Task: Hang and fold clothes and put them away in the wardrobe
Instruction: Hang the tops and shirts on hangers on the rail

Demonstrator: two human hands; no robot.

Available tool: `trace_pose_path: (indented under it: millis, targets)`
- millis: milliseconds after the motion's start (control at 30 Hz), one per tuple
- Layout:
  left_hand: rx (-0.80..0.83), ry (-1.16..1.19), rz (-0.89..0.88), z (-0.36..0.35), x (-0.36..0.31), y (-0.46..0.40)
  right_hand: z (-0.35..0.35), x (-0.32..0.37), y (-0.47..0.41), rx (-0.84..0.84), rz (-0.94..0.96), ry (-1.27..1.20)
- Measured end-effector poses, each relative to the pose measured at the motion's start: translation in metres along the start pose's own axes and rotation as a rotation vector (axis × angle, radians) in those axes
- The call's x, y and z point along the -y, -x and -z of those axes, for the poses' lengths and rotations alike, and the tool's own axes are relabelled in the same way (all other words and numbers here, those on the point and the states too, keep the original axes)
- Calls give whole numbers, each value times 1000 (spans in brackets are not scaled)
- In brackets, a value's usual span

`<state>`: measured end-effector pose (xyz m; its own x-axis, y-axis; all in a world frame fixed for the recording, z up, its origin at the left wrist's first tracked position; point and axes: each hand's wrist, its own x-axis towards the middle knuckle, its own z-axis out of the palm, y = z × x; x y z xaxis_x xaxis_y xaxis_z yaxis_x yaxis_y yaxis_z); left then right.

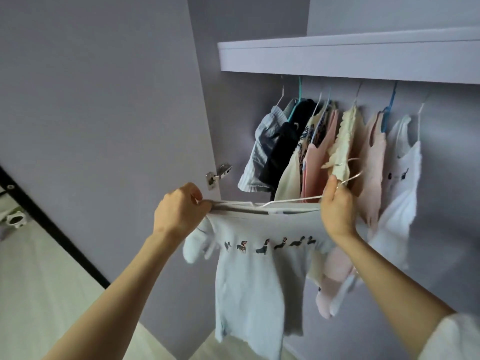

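Note:
A pale blue shirt (249, 276) with a row of small dog prints hangs from a white hanger (285, 200) held flat in front of the open wardrobe. My left hand (179, 209) pinches the shirt's shoulder and the hanger's end. My right hand (336, 203) grips the hanger near its hook (350, 170), right against the hanging clothes. Inside the wardrobe, several garments (319, 149) hang on hangers below a white shelf (348, 55).
The wardrobe door (104, 113) stands open on the left, its metal hinge (218, 175) near my left hand. A white top (400, 183) hangs at the right end of the row. A black bar (52, 224) crosses the lower left above pale flooring.

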<state>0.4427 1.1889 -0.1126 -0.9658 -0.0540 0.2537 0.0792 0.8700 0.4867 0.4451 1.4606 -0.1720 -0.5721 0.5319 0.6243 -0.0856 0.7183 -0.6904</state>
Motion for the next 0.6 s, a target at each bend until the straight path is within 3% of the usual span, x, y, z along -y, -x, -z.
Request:
trace_pose_path:
  millis: [133,267,367,500,600]
  targets:
    - [89,208,32,-4,-12,-2,-2,6,5,136,155,217]
    - [210,276,114,-11,-22,4,-5,21,10,338,276,205]
    - [197,194,81,-11,-16,1,0,23,-1,379,162,119]
    - [197,346,-95,-5,-4,-1,5,24,-9,440,65,77]
    - [246,406,-119,-11,16,-4,2,19,-5,465,59,56]
